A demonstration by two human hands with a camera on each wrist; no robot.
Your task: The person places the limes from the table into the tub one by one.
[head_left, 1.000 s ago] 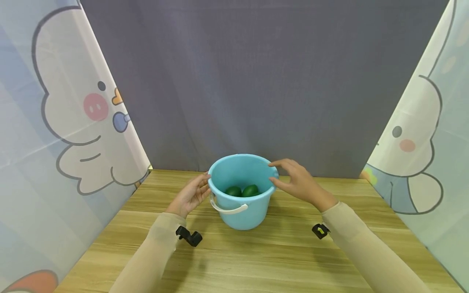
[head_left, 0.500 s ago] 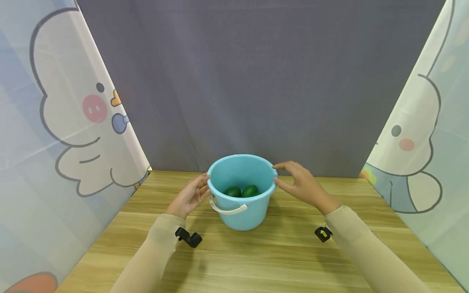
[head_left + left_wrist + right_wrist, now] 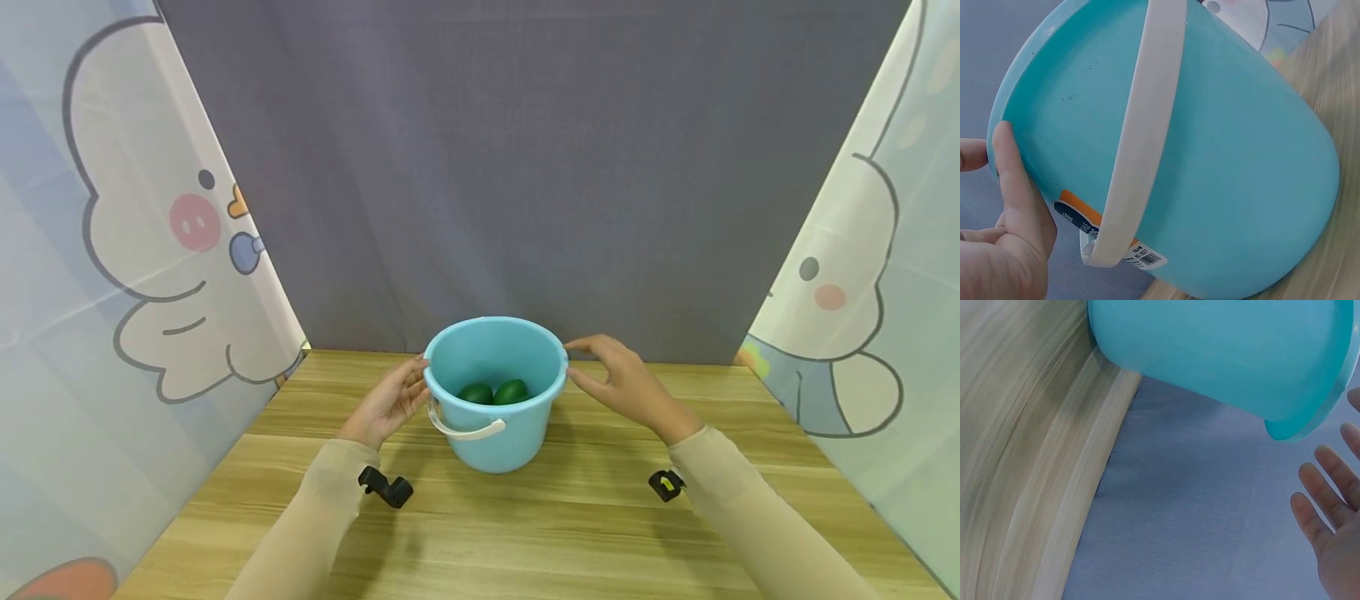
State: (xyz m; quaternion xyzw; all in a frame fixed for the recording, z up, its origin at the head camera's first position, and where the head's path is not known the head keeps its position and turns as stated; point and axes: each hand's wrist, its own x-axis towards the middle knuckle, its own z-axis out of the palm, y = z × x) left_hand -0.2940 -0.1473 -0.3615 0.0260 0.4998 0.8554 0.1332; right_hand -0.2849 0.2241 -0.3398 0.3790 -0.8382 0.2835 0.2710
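A light blue bucket (image 3: 501, 442) with a white handle (image 3: 468, 432) stands upright on the wooden table. Inside it lie smooth dark green rounded things, one at left (image 3: 476, 393) and another at right (image 3: 511, 391); the front wall hides their lower parts. My left hand (image 3: 386, 406) pinches the bucket's left rim, thumb at the edge and fingers beneath it, as the left wrist view shows. At the right rim, my right hand (image 3: 630, 385) is held with fingers extended; in the right wrist view its fingers (image 3: 1315, 522) look apart from the bucket.
The wooden table (image 3: 525, 533) runs back to a grey curtain (image 3: 525, 167). Printed cloth walls with cartoon animals flank it, left wall (image 3: 45, 375) and right wall (image 3: 922, 350). Black wrist mounts sit on the left sleeve (image 3: 300, 525) and the right sleeve (image 3: 757, 508).
My right hand has drawn back to the right, from over the bucket's right rim to just outside it. My left hand and the bucket have hardly moved.
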